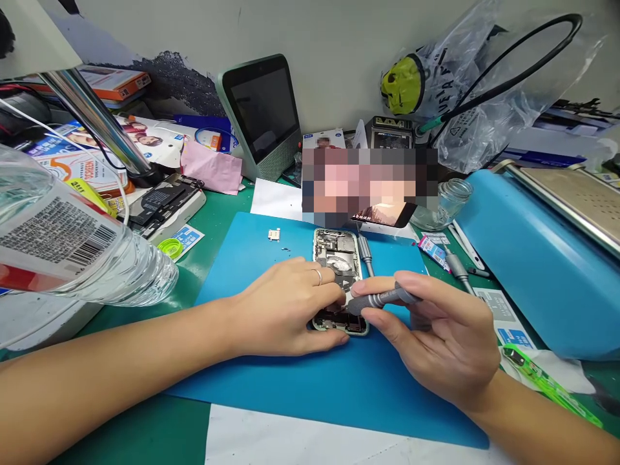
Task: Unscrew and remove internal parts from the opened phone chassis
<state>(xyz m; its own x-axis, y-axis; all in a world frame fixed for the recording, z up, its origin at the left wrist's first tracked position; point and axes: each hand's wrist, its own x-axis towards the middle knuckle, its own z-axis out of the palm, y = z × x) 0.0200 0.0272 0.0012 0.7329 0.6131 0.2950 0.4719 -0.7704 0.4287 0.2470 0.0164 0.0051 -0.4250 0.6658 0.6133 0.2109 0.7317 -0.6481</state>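
An opened smartphone lies on the blue mat, its battery and inner parts exposed. Over its lower half rests my left hand, a ring on one finger, the fingers curled onto the phone and the thumb along its near edge. What its fingertips touch inside is partly hidden. My right hand grips a small grey screwdriver between thumb and fingers, its tip end down at the phone beside my left fingertips. Another grey screwdriver lies right of the phone. A small metal part and tiny bits sit left of it.
A water bottle looms at the near left, with another opened phone behind it. At the back stand a smart display and a propped phone with a blurred screen. To the right are a glass jar, a blue machine and a green cutter.
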